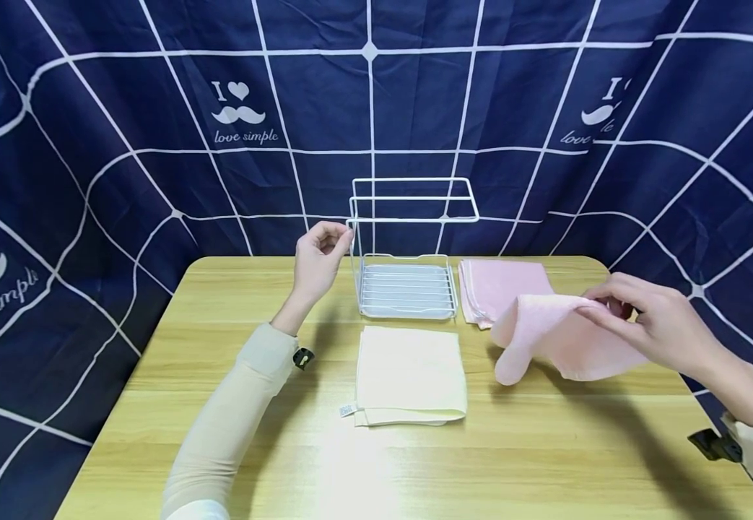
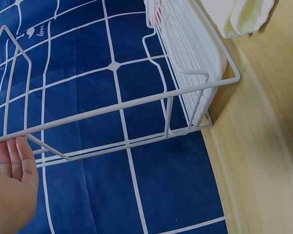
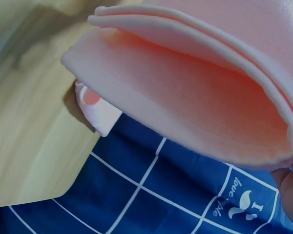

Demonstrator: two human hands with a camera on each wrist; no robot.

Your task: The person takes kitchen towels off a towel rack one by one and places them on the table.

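At the table's back stands a white wire rack (image 1: 415, 219) with a pale tray (image 1: 407, 290) in its base. My left hand (image 1: 316, 266) holds the rack's upper left upright; in the left wrist view its fingers (image 2: 25, 158) lie against the wire. Over the table's right side, my right hand (image 1: 658, 325) pinches a folded pink cloth (image 1: 561, 334) by one edge. This cloth sags in loose layers, open toward the camera in the right wrist view. A second pink cloth (image 1: 512, 280), folded, lies right of the rack, partly hidden behind the held one.
A folded pale yellow cloth (image 1: 408, 368) with a small label (image 1: 347, 410) lies in front of the rack. The wooden table (image 1: 233, 361) is bounded at the back and sides by a dark blue curtain (image 1: 324, 94) with white lines.
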